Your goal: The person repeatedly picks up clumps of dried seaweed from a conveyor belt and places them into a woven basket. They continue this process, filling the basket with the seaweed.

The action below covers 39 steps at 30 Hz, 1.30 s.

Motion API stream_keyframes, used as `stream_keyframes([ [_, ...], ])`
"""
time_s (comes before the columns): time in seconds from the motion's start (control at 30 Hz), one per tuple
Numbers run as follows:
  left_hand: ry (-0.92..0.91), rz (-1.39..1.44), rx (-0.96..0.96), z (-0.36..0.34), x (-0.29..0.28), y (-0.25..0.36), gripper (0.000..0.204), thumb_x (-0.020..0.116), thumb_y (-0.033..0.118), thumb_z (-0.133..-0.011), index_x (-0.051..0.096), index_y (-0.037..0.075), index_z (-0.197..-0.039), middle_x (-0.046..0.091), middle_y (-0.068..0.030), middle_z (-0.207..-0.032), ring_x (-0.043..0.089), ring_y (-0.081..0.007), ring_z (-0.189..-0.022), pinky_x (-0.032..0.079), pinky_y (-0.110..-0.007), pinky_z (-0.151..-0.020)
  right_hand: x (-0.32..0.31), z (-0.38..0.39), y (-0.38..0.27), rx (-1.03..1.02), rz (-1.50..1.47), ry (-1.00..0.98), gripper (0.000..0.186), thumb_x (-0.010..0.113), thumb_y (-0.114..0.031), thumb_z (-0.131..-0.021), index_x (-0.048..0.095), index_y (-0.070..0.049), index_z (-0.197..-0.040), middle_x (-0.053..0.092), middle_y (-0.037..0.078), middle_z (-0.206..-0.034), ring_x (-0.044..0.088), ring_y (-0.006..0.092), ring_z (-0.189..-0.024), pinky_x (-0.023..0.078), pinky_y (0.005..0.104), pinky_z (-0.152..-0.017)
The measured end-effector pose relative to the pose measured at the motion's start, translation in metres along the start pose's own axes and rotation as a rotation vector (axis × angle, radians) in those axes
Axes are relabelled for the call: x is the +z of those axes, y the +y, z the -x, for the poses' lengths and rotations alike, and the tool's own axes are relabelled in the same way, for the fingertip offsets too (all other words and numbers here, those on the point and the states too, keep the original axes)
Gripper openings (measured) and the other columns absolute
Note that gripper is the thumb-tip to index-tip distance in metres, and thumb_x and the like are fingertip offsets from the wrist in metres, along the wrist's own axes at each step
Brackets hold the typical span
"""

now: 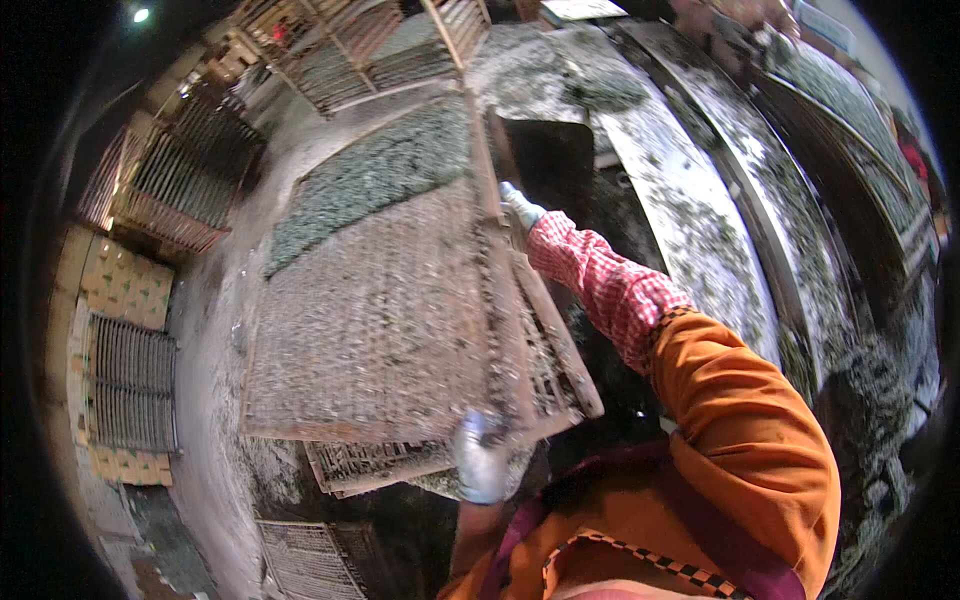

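Note:
A large wooden-framed drying tray (370,315) with a slatted or mesh bed lies before me, blurred by motion. Dark green leafy material (390,165) covers its far part; only scattered bits show on the near part. Gloved in pale blue-white, my left hand (482,462) is closed on the near frame edge, close to the right corner. My right hand (520,207), in a similar glove, grips the right frame rail farther away; its fingers are partly hidden. Beneath the tray, another wooden frame (560,335) sticks out at the right and near sides.
On the right runs a long pale surface (690,200) strewn with green bits. Stacked trays (850,110) stand at the far right. A slatted rack (360,45) is at the back, and patterned cartons (125,285) with a dark slatted panel (132,385) are at the left.

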<state>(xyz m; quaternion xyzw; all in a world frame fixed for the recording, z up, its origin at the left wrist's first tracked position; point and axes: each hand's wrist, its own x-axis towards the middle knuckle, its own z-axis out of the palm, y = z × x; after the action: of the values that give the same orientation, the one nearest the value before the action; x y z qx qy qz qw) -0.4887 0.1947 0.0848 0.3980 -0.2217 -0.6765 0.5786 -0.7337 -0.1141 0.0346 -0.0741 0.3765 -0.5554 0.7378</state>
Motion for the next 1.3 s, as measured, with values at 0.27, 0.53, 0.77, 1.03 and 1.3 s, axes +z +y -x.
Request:
stream_keyframes([
  [0.27, -0.275, 0.411, -0.273, -0.014, -0.099, -0.058, 0.037, 0.056, 0.011, -0.088, 0.051, 0.000, -0.124, 0.053, -0.0136, -0.127, 0.053, -0.0266, -0.115, 0.040, -0.041, -0.102, 0.032, -0.031, -0.015, -0.140, 0.784, 0.275, 0.072, 0.069, -0.055, -0.076, 0.057, -0.002, -0.123, 0.057, 0.016, -0.123, 0.052, 0.0268, -0.112, 0.043, 0.0425, -0.092],
  [0.53, 0.422, 0.216, -0.201, 0.087, -0.254, 0.006, 0.048, 0.056, 0.024, -0.087, 0.048, 0.003, -0.129, 0.052, -0.0137, -0.130, 0.052, -0.0287, -0.114, 0.040, -0.043, -0.099, 0.059, 0.149, 0.073, -0.235, 0.653, -0.562, 0.050, 0.072, -0.030, -0.081, 0.058, -0.002, -0.120, 0.065, 0.009, -0.108, 0.061, 0.0181, -0.097, 0.051, 0.0342, -0.082],
  [0.77, 1.027, -0.969, -0.082, 0.260, -0.452, 0.151, 0.059, 0.053, 0.040, -0.088, 0.043, 0.005, -0.135, 0.050, -0.0142, -0.132, 0.051, -0.0311, -0.113, 0.040, -0.045, -0.096, -0.013, 0.234, 0.285, 0.764, 0.552, -0.942, 0.050, 0.051, -0.030, -0.095, 0.039, -0.005, -0.136, 0.057, 0.016, -0.124, 0.060, 0.0292, -0.105, 0.051, 0.0418, -0.092],
  [1.03, 0.767, -1.619, 0.558, 0.074, -0.330, 0.085, 0.073, 0.056, 0.034, -0.089, 0.019, 0.008, -0.147, 0.021, -0.0149, -0.152, 0.019, -0.0295, -0.140, 0.014, -0.041, -0.115, -0.053, 0.224, 0.253, 0.675, 0.995, -0.982, 0.044, 0.060, -0.017, -0.090, 0.047, -0.004, -0.130, 0.061, 0.010, -0.110, 0.060, 0.0190, -0.097, 0.052, 0.0329, -0.084],
  [1.3, 0.642, -1.670, 0.654, -0.062, -0.202, -0.010, 0.071, 0.039, 0.052, -0.093, 0.021, 0.009, -0.147, 0.025, -0.0104, -0.151, 0.025, -0.0330, -0.138, 0.015, -0.047, -0.114, -0.063, 0.234, 0.184, 0.040, 1.056, -0.793, 0.042, 0.064, -0.009, -0.086, 0.052, -0.004, -0.125, 0.061, 0.008, -0.119, 0.058, 0.0173, -0.110, 0.046, 0.0342, -0.096],
])
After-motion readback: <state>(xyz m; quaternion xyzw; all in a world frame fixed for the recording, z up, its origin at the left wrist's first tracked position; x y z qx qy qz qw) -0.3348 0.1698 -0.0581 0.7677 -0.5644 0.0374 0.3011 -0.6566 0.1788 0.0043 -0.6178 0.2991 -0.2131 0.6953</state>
